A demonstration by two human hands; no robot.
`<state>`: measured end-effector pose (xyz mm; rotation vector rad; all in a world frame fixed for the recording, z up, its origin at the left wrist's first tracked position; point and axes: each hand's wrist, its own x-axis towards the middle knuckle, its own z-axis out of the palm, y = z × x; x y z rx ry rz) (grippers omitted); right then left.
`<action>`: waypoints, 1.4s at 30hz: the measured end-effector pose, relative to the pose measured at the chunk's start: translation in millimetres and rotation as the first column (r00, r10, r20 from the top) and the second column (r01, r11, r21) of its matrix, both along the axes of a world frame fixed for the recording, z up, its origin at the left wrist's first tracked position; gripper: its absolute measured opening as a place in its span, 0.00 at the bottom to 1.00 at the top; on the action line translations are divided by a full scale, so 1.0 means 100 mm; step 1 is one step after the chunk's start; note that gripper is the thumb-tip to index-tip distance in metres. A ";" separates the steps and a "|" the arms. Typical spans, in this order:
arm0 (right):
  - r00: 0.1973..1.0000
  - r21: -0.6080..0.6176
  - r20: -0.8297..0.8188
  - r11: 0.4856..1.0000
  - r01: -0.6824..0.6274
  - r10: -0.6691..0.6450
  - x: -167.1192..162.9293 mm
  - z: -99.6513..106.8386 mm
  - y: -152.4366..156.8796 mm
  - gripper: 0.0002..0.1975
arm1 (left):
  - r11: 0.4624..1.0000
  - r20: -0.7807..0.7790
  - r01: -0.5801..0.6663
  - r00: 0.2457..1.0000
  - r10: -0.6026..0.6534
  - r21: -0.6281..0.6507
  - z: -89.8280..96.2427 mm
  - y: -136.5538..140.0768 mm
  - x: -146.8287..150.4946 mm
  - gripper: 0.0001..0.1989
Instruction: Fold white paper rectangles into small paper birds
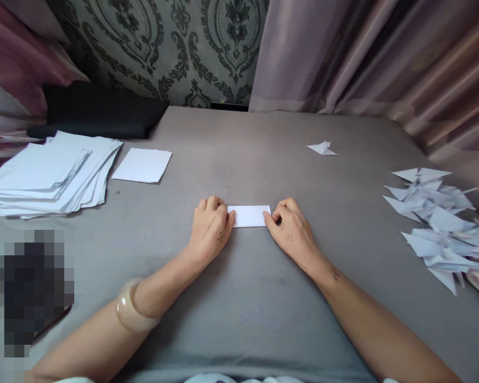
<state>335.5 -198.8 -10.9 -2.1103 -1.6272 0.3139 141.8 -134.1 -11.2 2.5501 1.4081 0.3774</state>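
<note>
A white sheet of paper folded into a narrow rectangle [249, 216] lies at the middle of the grey cloth surface, its long side running left to right. My left hand [212, 226] pinches its left end, thumb on top and the other fingers curled. At the opposite end, my right hand [290, 227] grips the paper between thumb and curled fingers. The fingertips beneath the paper are hidden. A pale bangle [132, 308] is on my left forearm.
Stacked white paper [51, 170] and a smaller square pile [142, 165] lie left, before a black folded cloth [104, 111]. One folded paper piece [322, 148] sits back right; several folded paper cranes [443, 234] are heaped far right. A pixelated dark patch covers the lower left.
</note>
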 end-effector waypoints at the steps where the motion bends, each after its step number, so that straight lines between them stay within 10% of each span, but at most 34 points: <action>1: 1.000 0.001 -0.010 1.000 -0.005 0.005 0.01 0.00 0.00 0.15 | 1.000 -0.013 -0.002 1.000 0.002 0.003 0.00 0.00 0.00 0.14; 8: 0.985 0.087 -0.088 0.986 -0.141 0.149 0.12 -0.03 -0.06 0.04 | 0.998 -0.066 0.060 0.996 -0.058 0.023 0.01 -0.01 0.02 0.10; 15: 0.819 0.057 0.245 0.836 -0.546 0.518 -0.03 0.07 -0.17 0.16 | 0.875 -0.197 0.477 0.868 -0.456 0.077 0.10 0.02 0.04 0.11; 23: 0.768 -0.168 0.490 0.910 -0.380 0.412 -0.49 0.28 -0.36 0.17 | 0.833 -0.303 0.545 0.813 -0.496 0.099 0.18 -0.23 -0.17 0.18; 31: 0.806 -0.282 0.489 0.935 -0.215 0.332 -0.88 0.32 -0.46 0.33 | 0.912 -0.295 0.410 0.869 -0.397 -0.021 0.25 -0.38 -0.21 0.13; 42: 0.835 -0.197 0.462 0.953 -0.231 0.298 -0.62 0.29 -0.53 0.29 | 0.950 -0.294 0.314 0.907 -0.301 -0.003 0.21 -0.47 -0.29 0.21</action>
